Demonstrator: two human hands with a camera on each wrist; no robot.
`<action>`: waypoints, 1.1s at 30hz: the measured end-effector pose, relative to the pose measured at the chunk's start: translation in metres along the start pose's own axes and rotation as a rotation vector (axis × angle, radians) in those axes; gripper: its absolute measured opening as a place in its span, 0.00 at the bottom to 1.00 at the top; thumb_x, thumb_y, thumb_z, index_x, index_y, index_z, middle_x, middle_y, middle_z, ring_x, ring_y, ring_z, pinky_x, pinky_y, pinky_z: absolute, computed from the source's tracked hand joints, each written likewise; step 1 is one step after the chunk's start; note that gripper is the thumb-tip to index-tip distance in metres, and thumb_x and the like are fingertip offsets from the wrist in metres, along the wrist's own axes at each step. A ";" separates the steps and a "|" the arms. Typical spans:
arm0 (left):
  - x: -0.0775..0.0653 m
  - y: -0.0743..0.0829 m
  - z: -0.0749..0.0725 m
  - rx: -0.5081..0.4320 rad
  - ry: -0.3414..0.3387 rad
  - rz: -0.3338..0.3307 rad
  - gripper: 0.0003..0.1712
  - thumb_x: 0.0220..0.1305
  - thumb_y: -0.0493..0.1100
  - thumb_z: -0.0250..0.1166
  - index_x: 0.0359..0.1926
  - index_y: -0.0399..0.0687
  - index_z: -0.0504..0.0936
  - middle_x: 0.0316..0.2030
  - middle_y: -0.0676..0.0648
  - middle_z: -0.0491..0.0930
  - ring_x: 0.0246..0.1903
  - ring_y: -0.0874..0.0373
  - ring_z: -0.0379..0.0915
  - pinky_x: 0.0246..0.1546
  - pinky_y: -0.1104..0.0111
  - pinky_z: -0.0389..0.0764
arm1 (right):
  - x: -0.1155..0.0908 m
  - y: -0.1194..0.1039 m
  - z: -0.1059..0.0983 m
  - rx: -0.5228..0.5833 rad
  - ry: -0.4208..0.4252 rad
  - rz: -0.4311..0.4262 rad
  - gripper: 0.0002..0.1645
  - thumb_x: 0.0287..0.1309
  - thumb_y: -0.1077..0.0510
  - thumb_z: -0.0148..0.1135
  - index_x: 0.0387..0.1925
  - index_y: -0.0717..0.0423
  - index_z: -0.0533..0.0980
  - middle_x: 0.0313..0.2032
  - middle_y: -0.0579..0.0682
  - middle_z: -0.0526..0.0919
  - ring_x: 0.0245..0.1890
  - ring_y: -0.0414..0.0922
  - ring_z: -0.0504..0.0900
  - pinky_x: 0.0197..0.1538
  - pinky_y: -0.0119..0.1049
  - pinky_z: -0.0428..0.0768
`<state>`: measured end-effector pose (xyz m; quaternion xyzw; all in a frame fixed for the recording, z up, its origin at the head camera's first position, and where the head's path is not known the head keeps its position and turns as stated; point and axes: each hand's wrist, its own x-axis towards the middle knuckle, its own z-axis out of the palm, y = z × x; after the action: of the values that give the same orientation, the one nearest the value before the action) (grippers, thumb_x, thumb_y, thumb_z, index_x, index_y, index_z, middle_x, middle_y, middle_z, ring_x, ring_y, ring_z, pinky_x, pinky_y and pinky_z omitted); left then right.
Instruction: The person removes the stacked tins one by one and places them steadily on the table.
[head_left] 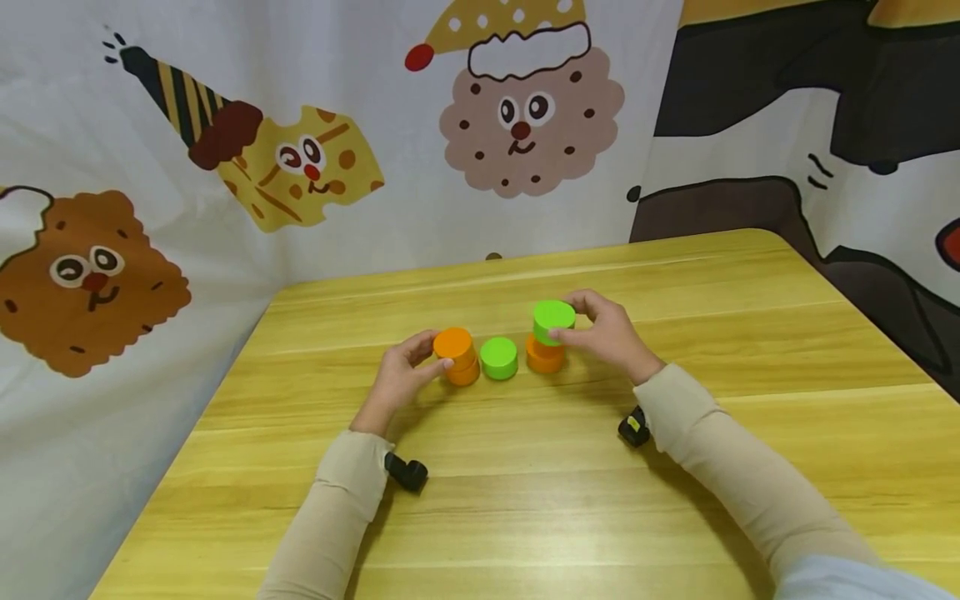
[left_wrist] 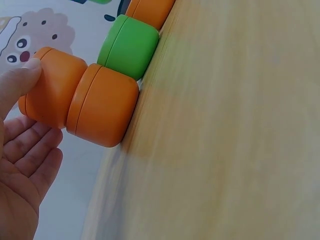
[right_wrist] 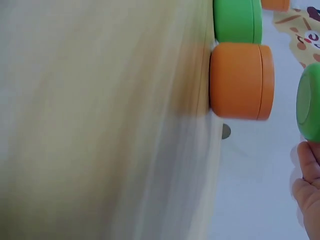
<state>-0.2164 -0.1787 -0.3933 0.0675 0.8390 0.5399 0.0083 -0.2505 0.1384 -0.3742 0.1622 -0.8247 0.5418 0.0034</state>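
Note:
In the head view, my left hand (head_left: 397, 375) grips an orange round jar (head_left: 454, 348) by its sides, thumb in front and fingers behind. This jar sits slightly askew atop a second orange jar (left_wrist: 106, 107), as the left wrist view shows. A green jar (head_left: 499, 358) stands on the table just right of that pair. My right hand (head_left: 609, 335) holds another green jar (head_left: 554, 318) between thumb and fingers. Below it an orange jar (right_wrist: 240, 81) stands on the table; the right wrist view shows a gap between the two.
All this is on a wood-grain table (head_left: 525, 517). Behind it hangs a white cloth (head_left: 405, 225) printed with cartoon biscuits and cheese. Black wrist devices sit at the left cuff (head_left: 407, 472) and the right cuff (head_left: 634, 427).

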 end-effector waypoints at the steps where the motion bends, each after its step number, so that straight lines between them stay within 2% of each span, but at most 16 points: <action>1: 0.000 0.000 0.000 0.000 0.000 0.001 0.30 0.55 0.44 0.69 0.58 0.44 0.73 0.54 0.41 0.76 0.58 0.48 0.69 0.61 0.57 0.68 | -0.001 0.001 -0.002 0.001 0.003 -0.002 0.31 0.46 0.52 0.72 0.51 0.58 0.72 0.49 0.55 0.77 0.58 0.53 0.70 0.63 0.56 0.64; 6: 0.003 -0.001 -0.001 0.005 0.005 0.005 0.30 0.54 0.44 0.69 0.58 0.44 0.73 0.54 0.41 0.76 0.58 0.49 0.69 0.61 0.59 0.69 | -0.008 0.006 -0.011 0.007 0.011 -0.036 0.30 0.46 0.53 0.72 0.50 0.58 0.73 0.48 0.55 0.77 0.55 0.52 0.71 0.63 0.56 0.64; 10: 0.004 -0.001 -0.002 0.013 0.003 0.003 0.30 0.54 0.45 0.69 0.58 0.44 0.73 0.55 0.40 0.75 0.58 0.48 0.69 0.61 0.59 0.68 | -0.013 0.011 -0.017 0.010 0.000 -0.032 0.29 0.46 0.53 0.72 0.50 0.58 0.73 0.47 0.55 0.77 0.53 0.51 0.72 0.63 0.57 0.64; 22: -0.002 0.004 0.000 0.008 0.006 -0.031 0.30 0.55 0.43 0.68 0.59 0.43 0.72 0.55 0.39 0.75 0.58 0.47 0.69 0.61 0.58 0.68 | -0.019 0.026 -0.027 -0.061 -0.046 0.096 0.34 0.46 0.50 0.72 0.53 0.59 0.70 0.49 0.56 0.76 0.54 0.53 0.72 0.61 0.54 0.68; 23: -0.001 0.000 0.001 0.008 0.007 -0.025 0.31 0.55 0.44 0.69 0.59 0.44 0.72 0.55 0.40 0.75 0.58 0.48 0.69 0.61 0.59 0.68 | -0.020 0.027 -0.027 -0.063 -0.051 0.104 0.34 0.46 0.50 0.72 0.53 0.59 0.70 0.49 0.56 0.76 0.54 0.53 0.72 0.60 0.54 0.68; 28: -0.003 0.002 0.002 0.002 0.011 -0.010 0.30 0.55 0.43 0.69 0.58 0.44 0.73 0.55 0.40 0.75 0.58 0.48 0.69 0.61 0.59 0.69 | -0.021 0.034 -0.030 -0.080 -0.083 0.141 0.36 0.47 0.48 0.71 0.54 0.60 0.70 0.51 0.57 0.76 0.56 0.54 0.72 0.59 0.51 0.70; 33: -0.002 0.002 0.001 0.001 0.011 -0.003 0.29 0.55 0.42 0.69 0.58 0.43 0.73 0.55 0.39 0.75 0.58 0.48 0.69 0.60 0.58 0.69 | -0.022 0.040 -0.031 -0.055 -0.100 0.180 0.36 0.47 0.48 0.71 0.54 0.60 0.70 0.53 0.57 0.75 0.58 0.55 0.70 0.62 0.51 0.68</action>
<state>-0.2139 -0.1766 -0.3919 0.0634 0.8394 0.5397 0.0047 -0.2461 0.1868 -0.4011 0.1140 -0.8496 0.5083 -0.0821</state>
